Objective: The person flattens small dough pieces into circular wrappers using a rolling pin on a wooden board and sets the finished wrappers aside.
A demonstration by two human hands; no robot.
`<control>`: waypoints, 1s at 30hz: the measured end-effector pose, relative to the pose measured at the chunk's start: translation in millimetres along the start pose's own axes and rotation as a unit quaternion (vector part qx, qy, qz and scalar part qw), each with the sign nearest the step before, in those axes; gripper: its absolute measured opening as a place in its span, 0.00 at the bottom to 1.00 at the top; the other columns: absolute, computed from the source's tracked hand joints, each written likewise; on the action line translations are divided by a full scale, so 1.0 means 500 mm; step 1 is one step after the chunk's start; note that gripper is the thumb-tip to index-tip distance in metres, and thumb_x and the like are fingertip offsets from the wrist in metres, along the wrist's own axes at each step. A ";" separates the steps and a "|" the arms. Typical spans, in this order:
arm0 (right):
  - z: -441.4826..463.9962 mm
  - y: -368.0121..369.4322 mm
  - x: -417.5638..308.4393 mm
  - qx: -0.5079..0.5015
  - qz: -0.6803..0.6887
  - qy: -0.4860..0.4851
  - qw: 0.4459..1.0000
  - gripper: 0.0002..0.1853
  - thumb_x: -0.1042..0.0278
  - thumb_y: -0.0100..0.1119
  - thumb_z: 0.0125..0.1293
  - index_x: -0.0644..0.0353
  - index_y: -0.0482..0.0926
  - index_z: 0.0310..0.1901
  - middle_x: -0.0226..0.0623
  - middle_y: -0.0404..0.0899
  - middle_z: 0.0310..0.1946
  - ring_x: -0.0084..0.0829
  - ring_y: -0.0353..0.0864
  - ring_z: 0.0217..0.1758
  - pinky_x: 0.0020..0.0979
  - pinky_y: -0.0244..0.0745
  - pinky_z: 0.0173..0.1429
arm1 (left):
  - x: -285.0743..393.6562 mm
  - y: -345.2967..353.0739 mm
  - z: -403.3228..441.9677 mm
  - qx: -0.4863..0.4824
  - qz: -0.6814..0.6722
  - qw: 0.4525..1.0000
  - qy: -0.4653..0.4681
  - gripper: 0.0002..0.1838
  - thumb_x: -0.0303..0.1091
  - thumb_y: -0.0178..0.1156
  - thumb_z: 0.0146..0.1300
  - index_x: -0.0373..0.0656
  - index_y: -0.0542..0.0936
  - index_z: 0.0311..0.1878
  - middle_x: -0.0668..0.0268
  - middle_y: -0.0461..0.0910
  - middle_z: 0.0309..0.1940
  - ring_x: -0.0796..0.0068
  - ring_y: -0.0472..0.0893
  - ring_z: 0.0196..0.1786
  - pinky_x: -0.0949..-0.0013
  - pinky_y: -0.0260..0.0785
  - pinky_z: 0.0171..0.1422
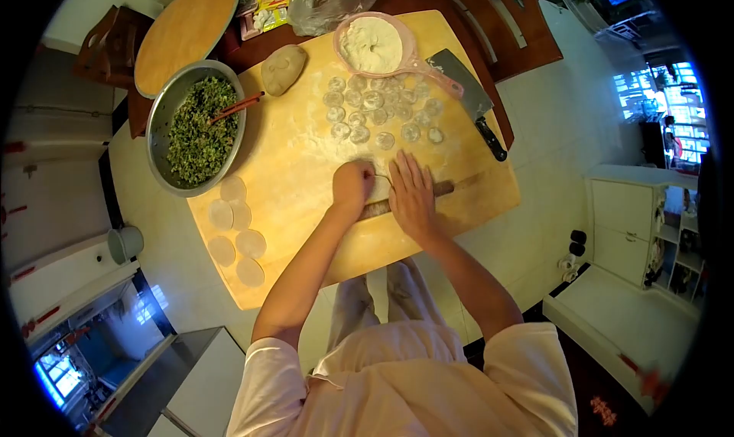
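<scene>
At 8 o'clock on the board (306, 238) lie six flat wrappers (251, 243); at 11, one dough lump (284, 69); at 12, one flour scoop (371, 45) above over twenty dough discs (378, 116); at 2, one cleaver (464, 85). One rolling pin (443, 188), toward 5, lies under the flat, extended right hand (413, 196). The left hand (353, 186), nearly closed, touches one wrapper (379, 186).

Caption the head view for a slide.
Left hand on a dough disc, right hand flat on a rolling pin, floured dough pieces and a cleaver beyond on the board.
</scene>
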State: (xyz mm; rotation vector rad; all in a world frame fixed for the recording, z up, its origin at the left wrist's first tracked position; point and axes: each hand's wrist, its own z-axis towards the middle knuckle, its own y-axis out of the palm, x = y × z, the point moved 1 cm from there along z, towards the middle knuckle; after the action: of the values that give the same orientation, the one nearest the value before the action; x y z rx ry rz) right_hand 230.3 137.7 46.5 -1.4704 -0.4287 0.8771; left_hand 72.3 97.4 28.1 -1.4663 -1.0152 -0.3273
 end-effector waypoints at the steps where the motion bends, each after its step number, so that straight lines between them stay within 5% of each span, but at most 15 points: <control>1: -0.009 -0.001 0.000 -0.001 -0.014 0.005 1.000 0.27 0.67 0.55 0.65 0.63 0.69 0.65 0.45 0.58 0.73 0.43 0.56 0.76 0.53 0.53 0.74 | -0.003 -0.010 -0.010 -0.015 -0.056 0.998 -0.035 0.04 0.32 0.62 0.50 0.43 0.83 0.26 0.52 0.81 0.26 0.51 0.81 0.33 0.54 0.73 0.38; 2: -0.013 -0.001 -0.002 -0.002 -0.027 0.009 1.000 0.27 0.67 0.55 0.65 0.63 0.69 0.65 0.45 0.58 0.73 0.43 0.55 0.76 0.52 0.53 0.74 | -0.004 -0.015 -0.014 -0.029 -0.111 0.991 -0.071 0.04 0.32 0.62 0.50 0.43 0.83 0.26 0.52 0.81 0.26 0.51 0.81 0.33 0.55 0.73 0.38; 9: 0.131 0.009 -0.002 0.027 0.041 0.032 0.998 0.28 0.71 0.52 0.66 0.64 0.65 0.68 0.46 0.54 0.75 0.45 0.52 0.78 0.54 0.49 0.75 | -0.002 0.029 0.021 -0.001 0.091 0.996 0.010 0.05 0.33 0.63 0.50 0.45 0.85 0.28 0.53 0.82 0.27 0.51 0.81 0.32 0.54 0.73 0.38; 14: -0.007 -0.003 -0.007 -0.007 -0.011 0.011 1.000 0.27 0.66 0.55 0.65 0.63 0.68 0.65 0.46 0.57 0.74 0.43 0.56 0.77 0.53 0.54 0.72 | -0.027 0.005 -0.026 0.015 -0.163 0.980 -0.113 0.02 0.26 0.66 0.48 0.42 0.82 0.26 0.58 0.80 0.22 0.56 0.82 0.31 0.63 0.73 0.39; 22: 0.157 0.027 -0.005 0.041 0.028 0.035 0.998 0.28 0.69 0.54 0.65 0.65 0.64 0.67 0.48 0.55 0.74 0.46 0.54 0.77 0.55 0.51 0.74 | -0.004 0.008 0.017 0.004 0.064 0.998 0.004 0.06 0.31 0.59 0.51 0.45 0.85 0.29 0.53 0.82 0.26 0.52 0.82 0.32 0.56 0.73 0.38; 25: 0.061 0.006 -0.016 0.021 0.021 0.041 0.999 0.27 0.66 0.55 0.65 0.63 0.68 0.66 0.46 0.58 0.73 0.45 0.56 0.76 0.54 0.55 0.73 | -0.011 -0.006 0.003 0.027 0.008 0.999 -0.039 0.05 0.29 0.60 0.52 0.44 0.84 0.29 0.54 0.82 0.25 0.54 0.82 0.32 0.57 0.73 0.38; 29: -0.018 0.001 -0.020 -0.002 -0.030 0.015 0.999 0.26 0.67 0.54 0.65 0.63 0.68 0.65 0.45 0.59 0.73 0.44 0.56 0.77 0.53 0.54 0.73 | -0.068 0.011 -0.037 0.007 -0.232 0.963 -0.136 0.03 0.30 0.63 0.52 0.44 0.84 0.29 0.55 0.82 0.28 0.56 0.82 0.32 0.59 0.73 0.38; 30: 0.000 0.002 -0.021 -0.002 -0.021 0.017 1.000 0.27 0.68 0.53 0.66 0.63 0.67 0.67 0.46 0.57 0.73 0.44 0.55 0.77 0.53 0.53 0.74 | -0.045 -0.008 -0.044 -0.027 -0.185 0.973 -0.139 0.03 0.31 0.63 0.52 0.45 0.84 0.30 0.54 0.82 0.29 0.54 0.82 0.33 0.57 0.73 0.38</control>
State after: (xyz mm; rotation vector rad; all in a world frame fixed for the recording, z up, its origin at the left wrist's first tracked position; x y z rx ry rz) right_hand 223.2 129.7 48.1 -1.4731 -0.4351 0.8176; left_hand 64.6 68.0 19.1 -1.3915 -1.5229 -0.4254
